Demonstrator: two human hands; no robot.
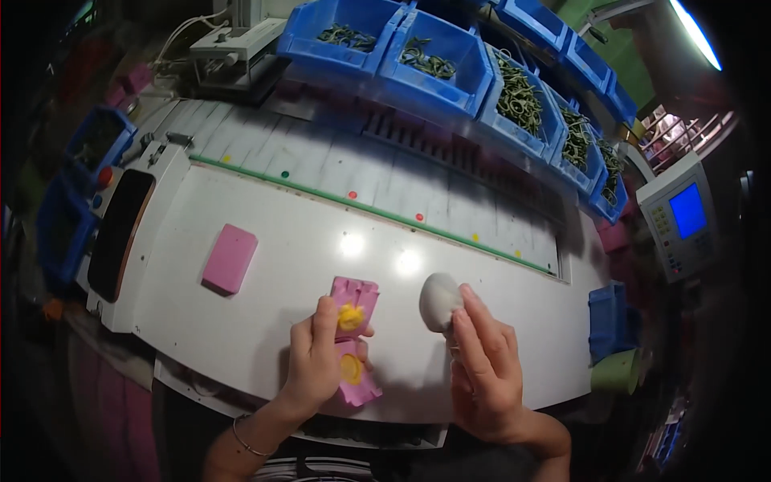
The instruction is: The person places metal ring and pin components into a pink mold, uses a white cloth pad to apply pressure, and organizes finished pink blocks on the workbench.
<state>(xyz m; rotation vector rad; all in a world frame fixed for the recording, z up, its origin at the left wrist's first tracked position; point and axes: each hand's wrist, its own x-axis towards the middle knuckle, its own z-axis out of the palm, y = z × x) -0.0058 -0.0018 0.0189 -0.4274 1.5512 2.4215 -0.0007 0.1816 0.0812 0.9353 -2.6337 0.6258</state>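
My left hand [316,353] is closed around an opened pink two-part mould, its upper half [365,297] above its lower half [357,394]. A yellow piece [350,316] sits in the upper half, and a yellow ring shape [351,368] shows in the lower one. To the right, my right hand [488,365] grips a smooth, rounded grey-white pad or pouch [438,301] between thumb and fingers; its exact kind I cannot make out. The pad is held apart from the mould, above the white worktop [281,321]. Farther left lies a closed pink block [230,259].
Blue bins [434,72] with green-brown metal parts line the back. A slatted strip with a green edge [321,196] crosses behind the worktop. A control box with a blue screen [687,210] stands right, near a blue bin [608,321]. At left is a black panel [120,229].
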